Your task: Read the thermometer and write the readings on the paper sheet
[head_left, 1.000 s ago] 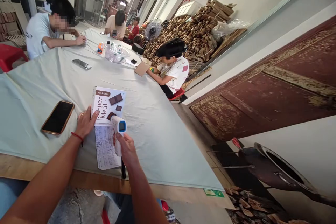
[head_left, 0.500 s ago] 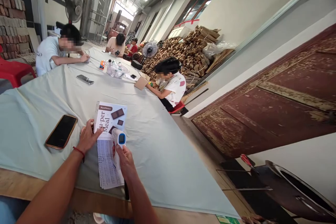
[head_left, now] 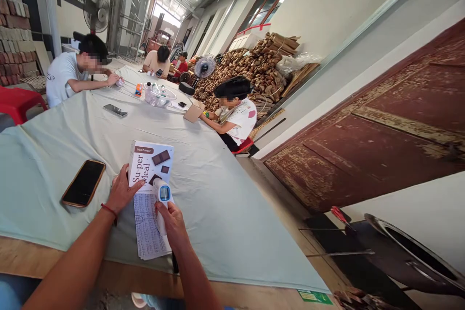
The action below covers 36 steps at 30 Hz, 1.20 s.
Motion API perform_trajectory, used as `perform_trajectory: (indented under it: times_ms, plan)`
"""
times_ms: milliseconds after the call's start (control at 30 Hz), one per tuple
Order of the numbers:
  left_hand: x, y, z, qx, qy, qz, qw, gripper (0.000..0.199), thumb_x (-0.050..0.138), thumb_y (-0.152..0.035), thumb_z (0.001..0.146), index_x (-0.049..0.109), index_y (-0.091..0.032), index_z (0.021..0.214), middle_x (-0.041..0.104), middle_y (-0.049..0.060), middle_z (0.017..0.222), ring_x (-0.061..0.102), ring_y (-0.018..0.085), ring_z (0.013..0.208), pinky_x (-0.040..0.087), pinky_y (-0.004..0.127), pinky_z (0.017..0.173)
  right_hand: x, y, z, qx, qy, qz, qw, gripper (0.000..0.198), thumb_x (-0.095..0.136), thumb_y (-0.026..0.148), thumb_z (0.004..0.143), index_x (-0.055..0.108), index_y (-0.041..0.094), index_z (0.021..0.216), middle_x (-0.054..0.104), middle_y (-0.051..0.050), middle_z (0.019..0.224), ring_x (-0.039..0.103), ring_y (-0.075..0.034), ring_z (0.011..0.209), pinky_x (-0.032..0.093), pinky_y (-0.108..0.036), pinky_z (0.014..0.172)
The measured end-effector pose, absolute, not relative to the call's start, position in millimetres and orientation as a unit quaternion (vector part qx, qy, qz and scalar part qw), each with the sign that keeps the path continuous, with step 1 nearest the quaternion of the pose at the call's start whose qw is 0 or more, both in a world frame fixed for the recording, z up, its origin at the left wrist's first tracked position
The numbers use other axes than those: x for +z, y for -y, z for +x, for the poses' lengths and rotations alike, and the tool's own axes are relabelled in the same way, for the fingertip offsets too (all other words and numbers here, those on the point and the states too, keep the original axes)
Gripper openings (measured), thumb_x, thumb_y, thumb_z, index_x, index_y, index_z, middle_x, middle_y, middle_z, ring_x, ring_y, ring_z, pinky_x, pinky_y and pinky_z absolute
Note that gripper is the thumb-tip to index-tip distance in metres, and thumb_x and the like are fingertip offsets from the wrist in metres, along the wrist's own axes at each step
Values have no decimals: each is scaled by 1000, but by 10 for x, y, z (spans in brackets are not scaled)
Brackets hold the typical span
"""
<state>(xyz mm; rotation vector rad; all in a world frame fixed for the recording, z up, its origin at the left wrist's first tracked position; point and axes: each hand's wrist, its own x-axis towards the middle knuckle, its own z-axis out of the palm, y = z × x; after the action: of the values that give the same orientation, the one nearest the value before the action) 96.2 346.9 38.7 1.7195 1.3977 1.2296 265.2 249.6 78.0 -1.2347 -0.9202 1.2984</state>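
Observation:
My left hand [head_left: 122,190] grips the left edge of a white box [head_left: 145,155] printed "Su-per Meal", its thumb lying across the front. My right hand [head_left: 171,223] is wrapped round the handle of a white infrared thermometer [head_left: 158,189]. The thermometer's head is at the lower right of the box, and its small blue-rimmed screen is lit and faces me. Beneath the box and the thermometer lies a sheet of paper [head_left: 145,237] covered in handwriting. To the left of my left hand rests a black phone [head_left: 84,183] in an orange-brown case.
The table has a pale cloth [head_left: 232,223]. Farther along are another phone [head_left: 115,110], a small orange box [head_left: 138,89] and a clear basket [head_left: 160,101] of bottles. A person at the right holds a cardboard box [head_left: 193,113]; other people sit farther back. A large wok [head_left: 392,252] stands at lower right.
The thermometer's screen has gone from dark to lit. The box and thermometer have shifted slightly left in view, as has the whole scene. Both hands keep their grip.

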Motion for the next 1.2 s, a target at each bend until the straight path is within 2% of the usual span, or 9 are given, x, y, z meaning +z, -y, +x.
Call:
perform_trajectory:
  times_ms: [133,300,667,767,867,1000,1067,1133,1200]
  plan:
    - [428,-3460,969,460,-527,644,311,78,63,-62,84,38,-19,144,71,17,126,68,35,117,47,55,105,861,-2332,2777,516,399,-525,547,47,80,61,68,71,21,91,73,-1,81,66,-22,81,51,-32,74]
    - [485,-3486,987,455,-539,636,314,83,68,-64,81,39,-20,145,73,14,123,67,36,119,47,56,106,888,-2099,3017,468,374,-567,565,42,81,53,68,74,20,93,77,-3,91,68,-23,86,53,-32,77]
    - [469,-3545,991,469,-518,636,327,85,71,-62,80,38,-20,146,72,14,126,67,34,121,49,53,105,698,-1910,3332,364,413,-623,555,53,75,53,75,73,17,114,78,-8,106,69,-24,95,54,-35,85]
    - [488,-3538,987,464,-521,635,332,89,71,-63,79,36,-18,148,71,16,128,66,35,123,49,55,105,543,-1961,3616,248,447,-711,483,59,70,54,76,71,16,121,74,-12,114,67,-28,103,53,-38,89]
    - [529,-3509,978,454,-521,638,340,87,68,-63,80,36,-17,147,72,16,126,66,36,122,48,56,106,387,-2005,3977,93,478,-807,332,51,66,50,78,71,19,118,71,-13,111,65,-30,105,52,-39,85]
    - [536,-3479,974,453,-532,629,340,84,69,-64,78,40,-20,144,72,15,126,67,36,120,48,57,106,247,-2033,4307,16,507,-834,215,39,58,47,87,72,21,112,69,-14,100,66,-30,96,51,-38,78]
    - [514,-3474,976,465,-528,625,338,84,70,-64,78,40,-21,144,72,14,126,67,36,120,49,56,105,203,-2029,4321,-38,516,-824,231,44,58,50,88,70,19,117,68,-17,106,65,-32,101,51,-42,82]
    - [488,-3467,979,477,-519,625,334,82,70,-64,79,41,-22,144,71,14,126,67,36,120,50,55,104,157,-2012,4227,-78,543,-784,291,51,56,52,90,67,16,125,66,-21,118,62,-35,110,52,-48,89]
    - [471,-3452,985,485,-511,630,327,82,69,-62,80,41,-21,145,69,15,130,66,35,121,50,54,105,103,-1986,4058,-53,590,-729,344,49,49,51,95,65,18,128,67,-19,121,63,-32,112,52,-49,95]
